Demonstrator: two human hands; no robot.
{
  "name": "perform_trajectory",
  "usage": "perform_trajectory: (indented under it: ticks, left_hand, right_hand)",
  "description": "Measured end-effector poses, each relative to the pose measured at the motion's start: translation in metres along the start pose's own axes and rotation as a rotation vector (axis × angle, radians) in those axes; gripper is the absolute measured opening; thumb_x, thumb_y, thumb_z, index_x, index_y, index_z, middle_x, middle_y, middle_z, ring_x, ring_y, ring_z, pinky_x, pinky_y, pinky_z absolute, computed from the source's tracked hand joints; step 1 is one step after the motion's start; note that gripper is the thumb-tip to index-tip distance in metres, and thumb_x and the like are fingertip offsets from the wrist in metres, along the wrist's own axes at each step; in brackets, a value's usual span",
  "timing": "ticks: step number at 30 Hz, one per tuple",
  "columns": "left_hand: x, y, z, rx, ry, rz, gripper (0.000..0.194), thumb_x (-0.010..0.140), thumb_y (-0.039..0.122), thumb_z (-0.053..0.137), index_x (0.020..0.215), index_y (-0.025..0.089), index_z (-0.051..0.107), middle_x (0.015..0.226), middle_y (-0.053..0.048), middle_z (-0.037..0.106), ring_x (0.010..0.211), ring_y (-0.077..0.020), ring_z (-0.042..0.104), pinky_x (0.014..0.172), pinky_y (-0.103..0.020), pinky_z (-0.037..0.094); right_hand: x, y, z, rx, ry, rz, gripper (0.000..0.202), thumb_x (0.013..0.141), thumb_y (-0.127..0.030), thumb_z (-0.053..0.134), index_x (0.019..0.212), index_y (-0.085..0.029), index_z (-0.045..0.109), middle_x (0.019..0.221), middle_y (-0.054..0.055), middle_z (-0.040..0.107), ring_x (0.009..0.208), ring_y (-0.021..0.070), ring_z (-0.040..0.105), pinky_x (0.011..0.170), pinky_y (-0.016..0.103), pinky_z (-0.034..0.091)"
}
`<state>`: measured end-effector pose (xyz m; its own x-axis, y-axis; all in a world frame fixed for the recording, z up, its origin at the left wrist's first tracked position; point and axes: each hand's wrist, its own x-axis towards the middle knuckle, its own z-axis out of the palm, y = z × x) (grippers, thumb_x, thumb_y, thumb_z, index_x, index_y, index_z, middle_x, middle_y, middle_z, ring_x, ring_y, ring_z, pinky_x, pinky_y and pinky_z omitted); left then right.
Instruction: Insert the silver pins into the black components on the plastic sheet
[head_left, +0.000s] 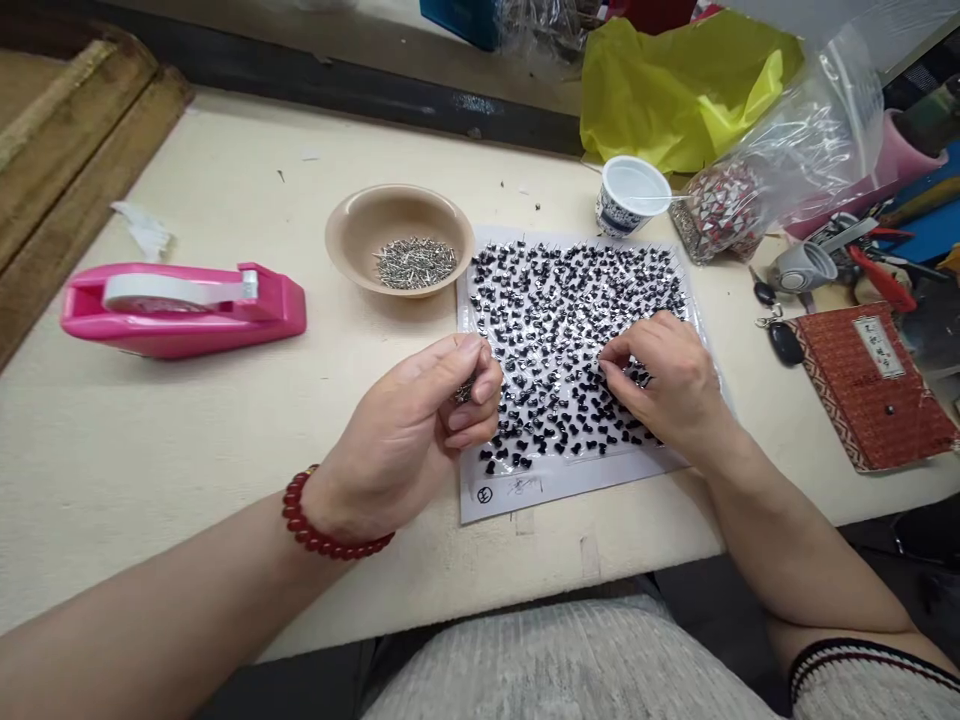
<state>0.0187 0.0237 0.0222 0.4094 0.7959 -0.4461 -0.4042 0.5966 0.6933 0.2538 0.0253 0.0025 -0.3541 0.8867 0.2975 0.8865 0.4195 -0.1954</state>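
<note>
My left hand (420, 420), with a red bead bracelet (300, 515) at its wrist, is closed around a small bunch of silver metal pins (465, 390). It is just left of a white sheet (555, 485) covered with many small glossy black pieces (540, 300); thin metal pins stand up from some of them, clearest along the far edge. Over the right part of that sheet, my right hand (667, 375) has thumb and forefinger pinched together. Whatever is between those fingertips is too small to make out. Beyond my left hand, a tan bowl (349, 240) contains loose silver pins (416, 262).
A pink tape dispenser (277, 305) stands at left. Behind the sheet are a small patterned cup (619, 205), yellow plastic (660, 85) and a clear bag of red-and-white pieces (724, 205). A red-brown pouch (874, 390) and black key fob (785, 343) lie at right.
</note>
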Motion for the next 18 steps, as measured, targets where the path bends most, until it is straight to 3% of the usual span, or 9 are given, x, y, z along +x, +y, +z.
perform_trajectory:
  ticks: [18]
  left_hand:
    - [0.0009, -0.0017, -0.0002, 0.059, -0.018, -0.006, 0.030, 0.096, 0.022, 0.040, 0.067, 0.016, 0.046, 0.063, 0.002, 0.039, 0.051, -0.0079, 0.027, 0.042, -0.016, 0.027]
  right_hand:
    - [0.0015, 0.0003, 0.0043, -0.037, -0.050, -0.018, 0.013, 0.086, -0.016, 0.055, 0.073, -0.018, 0.057, 0.073, 0.002, 0.063, 0.075, 0.0170, 0.050, 0.072, 0.033, 0.035]
